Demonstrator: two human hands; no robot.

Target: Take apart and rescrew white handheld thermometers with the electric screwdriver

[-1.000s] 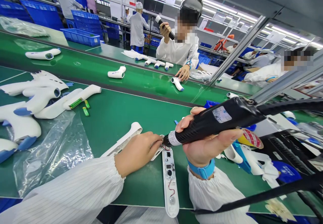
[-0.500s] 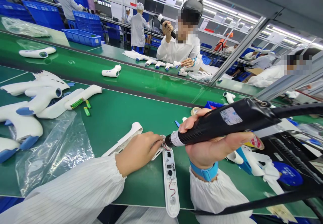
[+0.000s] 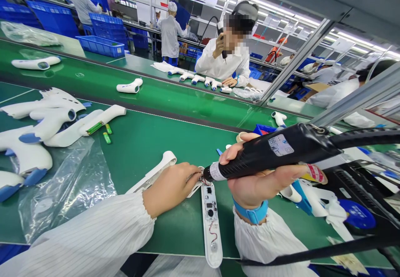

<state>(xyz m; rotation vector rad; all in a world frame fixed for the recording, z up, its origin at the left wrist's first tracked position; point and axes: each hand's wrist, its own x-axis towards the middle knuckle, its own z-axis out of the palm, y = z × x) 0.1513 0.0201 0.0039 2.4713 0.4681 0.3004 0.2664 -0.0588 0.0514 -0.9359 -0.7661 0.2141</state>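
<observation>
My right hand, with a blue wrist strap, is wrapped around a black electric screwdriver, which slants down to the left. Its nose meets the upper end of a white thermometer housing half. Inside that housing lie a circuit board and thin red and black wires. My left hand is closed at the same end, its fingertips pinching the housing beside the screwdriver nose. Under and behind the left hand lies another white shell piece. The screwdriver's tip and the screw spot are hidden.
White gun-shaped thermometer shells, green batteries and a clear plastic bag lie on the left. Beyond runs a green conveyor belt with thermometers on it. A co-worker sits across. More shells and a black cable are right.
The thermometers on the belt have shifted left. My screwdriver and right hand have moved slightly left; my left hand stays put. The co-worker's raised tool and head have moved.
</observation>
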